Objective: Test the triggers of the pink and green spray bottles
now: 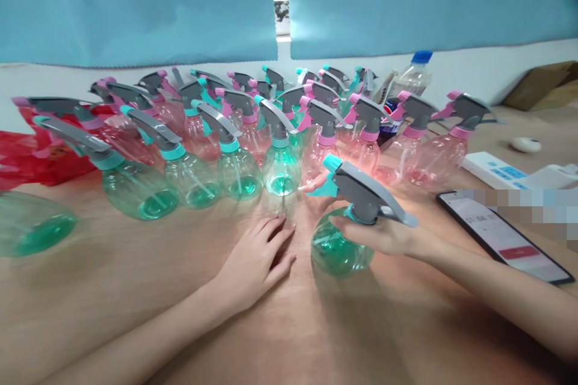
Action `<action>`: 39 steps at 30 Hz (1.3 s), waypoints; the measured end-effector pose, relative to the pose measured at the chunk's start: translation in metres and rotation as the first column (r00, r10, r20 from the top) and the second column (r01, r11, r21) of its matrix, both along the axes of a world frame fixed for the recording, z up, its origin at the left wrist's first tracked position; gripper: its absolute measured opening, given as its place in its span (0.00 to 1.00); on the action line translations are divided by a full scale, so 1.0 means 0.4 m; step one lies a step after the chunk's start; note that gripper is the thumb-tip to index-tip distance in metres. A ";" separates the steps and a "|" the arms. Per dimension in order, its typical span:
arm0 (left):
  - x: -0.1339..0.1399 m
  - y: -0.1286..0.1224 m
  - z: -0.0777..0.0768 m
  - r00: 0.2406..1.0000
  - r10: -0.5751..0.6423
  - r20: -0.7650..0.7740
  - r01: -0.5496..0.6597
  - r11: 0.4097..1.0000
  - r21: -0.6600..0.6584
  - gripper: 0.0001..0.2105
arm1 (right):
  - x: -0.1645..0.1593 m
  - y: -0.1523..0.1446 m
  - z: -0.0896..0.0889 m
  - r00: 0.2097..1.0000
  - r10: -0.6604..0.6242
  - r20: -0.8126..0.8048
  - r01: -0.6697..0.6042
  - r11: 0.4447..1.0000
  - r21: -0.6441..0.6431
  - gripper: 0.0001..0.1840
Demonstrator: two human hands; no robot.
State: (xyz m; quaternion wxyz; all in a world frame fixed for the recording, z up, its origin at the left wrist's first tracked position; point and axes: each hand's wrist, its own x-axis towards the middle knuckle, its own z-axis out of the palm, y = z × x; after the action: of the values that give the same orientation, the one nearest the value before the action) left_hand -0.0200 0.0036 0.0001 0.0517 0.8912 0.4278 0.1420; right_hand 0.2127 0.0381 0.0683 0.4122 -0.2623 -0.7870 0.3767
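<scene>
My right hand [379, 234] is wrapped round the neck of a green spray bottle [336, 249] with a grey head and a turquoise nozzle and trigger. The bottle is close to upright, its nozzle pointing left; part of its neck is hidden by my fingers. Flat on the table lies my left hand [255, 261], fingers spread, holding nothing. Just beyond it a row of green spray bottles [239, 177] stands, and pink spray bottles [361, 150] stand behind and to the right. One green bottle body [36, 225] shows at the left edge, its top out of view.
Red plastic bags [58, 156] lie at the left. A drink bottle with a blue cap [413, 75] stands at the back right. On the right are a phone [501, 234], a white power strip [497, 171], a small white object [525, 144] and a cardboard box [544, 84].
</scene>
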 end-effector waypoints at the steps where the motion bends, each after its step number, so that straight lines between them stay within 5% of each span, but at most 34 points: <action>1: 0.000 0.000 0.000 1.000 -0.002 -0.003 0.002 1.000 0.002 0.20 | 0.000 0.000 0.003 1.000 0.003 0.003 -0.003 1.000 -0.002 0.15; 8: 0.000 0.000 0.002 1.000 -0.002 -0.011 0.002 1.000 0.006 0.20 | 0.003 0.001 0.012 0.998 -0.030 0.047 0.030 1.000 0.001 0.12; 17: 0.001 0.001 0.002 1.000 -0.007 -0.009 0.007 1.000 0.004 0.19 | 0.002 0.004 0.004 0.991 -0.126 0.036 0.116 0.973 0.202 0.11; 25: 0.003 0.000 0.003 1.000 0.000 -0.011 0.000 1.000 -0.005 0.19 | 0.002 -0.006 0.013 0.999 -0.034 0.009 0.034 0.999 -0.007 0.13; 39: 0.001 0.000 0.004 1.000 0.002 -0.005 -0.002 1.000 -0.004 0.19 | 0.008 -0.003 -0.014 1.000 -0.008 0.000 0.008 1.000 0.011 0.32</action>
State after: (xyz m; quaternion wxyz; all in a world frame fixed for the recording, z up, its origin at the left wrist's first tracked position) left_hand -0.0197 0.0034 0.0015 0.0522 0.8910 0.4292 0.1388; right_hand 0.2158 0.0371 0.0626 0.4151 -0.2634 -0.7881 0.3704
